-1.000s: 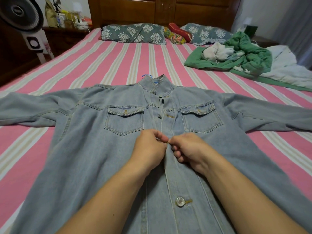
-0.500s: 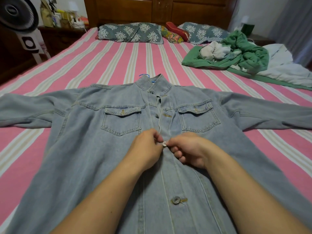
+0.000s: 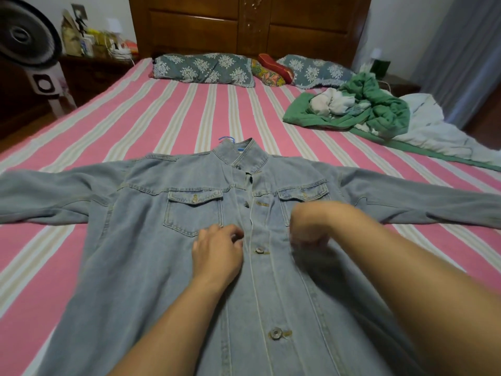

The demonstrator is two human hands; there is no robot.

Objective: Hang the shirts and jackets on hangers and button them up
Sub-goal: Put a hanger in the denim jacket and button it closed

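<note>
A light blue denim jacket [image 3: 151,240] lies face up on the bed [image 3: 189,115], which has a pink and cream striped cover, with both sleeves spread out to the sides and the collar pointing toward the headboard [image 3: 249,23]. The blue hook of a hanger [image 3: 226,138] pokes out just past the collar. Down the front placket, a metal button [image 3: 259,250] at mid chest sits through its hole, and another button [image 3: 275,333] lower down is fastened too; the placket above them, near the collar, gapes a little. The left hand [image 3: 217,253] rests on the denim just left of the mid-chest button, its fingers loosely curled and holding nothing that can be seen. The right hand [image 3: 311,226] hovers over the right chest pocket, blurred by motion; its fingers look curled downward, but whether they pinch any cloth cannot be told. Farther up the bed lie patterned pillows [image 3: 203,69], and to the right a heap of green and white clothes [image 3: 352,107]. A fan [image 3: 27,44] stands at the far left beside a cluttered nightstand [image 3: 95,66].
</note>
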